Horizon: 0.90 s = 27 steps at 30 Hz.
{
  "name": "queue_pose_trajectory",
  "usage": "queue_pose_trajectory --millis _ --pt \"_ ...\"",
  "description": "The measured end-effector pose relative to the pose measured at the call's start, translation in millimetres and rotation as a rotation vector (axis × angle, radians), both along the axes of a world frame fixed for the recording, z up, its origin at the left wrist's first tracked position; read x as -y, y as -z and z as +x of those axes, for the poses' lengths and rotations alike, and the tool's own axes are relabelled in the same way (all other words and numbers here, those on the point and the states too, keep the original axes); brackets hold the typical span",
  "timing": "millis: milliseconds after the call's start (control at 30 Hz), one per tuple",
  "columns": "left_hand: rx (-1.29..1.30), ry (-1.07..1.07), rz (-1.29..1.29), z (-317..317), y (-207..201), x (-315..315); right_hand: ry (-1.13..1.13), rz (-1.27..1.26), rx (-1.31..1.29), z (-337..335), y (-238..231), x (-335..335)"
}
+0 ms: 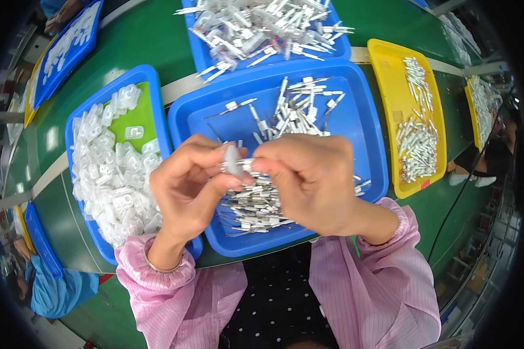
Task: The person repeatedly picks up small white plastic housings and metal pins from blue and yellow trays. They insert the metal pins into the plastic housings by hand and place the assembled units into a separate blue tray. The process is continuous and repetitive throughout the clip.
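Above the middle blue tray [183, 125], my two hands meet. My left hand [189, 186] pinches a translucent plastic piece [233, 161] between thumb and fingers. Against that piece, my right hand [311, 180] pinches a small white part [250, 164], mostly covered by its fingers. The two parts touch or overlap; how far one sits inside the other is hidden. Below my hands, the tray holds many thin white stick-like pieces with wires [256, 206], heaped at front and back.
A blue tray of clear plastic pieces [119, 192] stands at left. Behind the middle tray, another blue tray holds a pile of clear-and-white assemblies [262, 29]. At right is a yellow tray [390, 116] with white sticks. People in blue sleeves [61, 288] sit at the far left.
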<state>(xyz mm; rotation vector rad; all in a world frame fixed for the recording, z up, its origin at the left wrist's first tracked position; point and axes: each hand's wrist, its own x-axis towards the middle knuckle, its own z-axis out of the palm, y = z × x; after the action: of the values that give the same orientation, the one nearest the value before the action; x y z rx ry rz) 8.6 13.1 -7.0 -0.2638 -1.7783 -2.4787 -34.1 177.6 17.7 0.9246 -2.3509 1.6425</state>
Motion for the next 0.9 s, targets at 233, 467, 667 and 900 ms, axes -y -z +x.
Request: queue_pose_trajectory --millis 233,467,667,900 --pt "-0.052 0.079 -0.101 -2.0 0.0 4.8 -0.046 -0.064 -0.099 3.4 6.3 -10.4" --pt "0.121 -0.021 -0.139 -6.1 -1.2 10.8 0.438 0.618 0.111 -45.8 -7.7 -129.7" --pt "0.134 -0.007 -0.187 -8.4 -5.7 2.4 0.829 1.049 0.344 -51.6 28.6 -221.0" --pt "0.218 0.007 -0.057 -8.7 1.0 7.8 1.013 1.01 0.277 -60.7 45.4 -193.1"
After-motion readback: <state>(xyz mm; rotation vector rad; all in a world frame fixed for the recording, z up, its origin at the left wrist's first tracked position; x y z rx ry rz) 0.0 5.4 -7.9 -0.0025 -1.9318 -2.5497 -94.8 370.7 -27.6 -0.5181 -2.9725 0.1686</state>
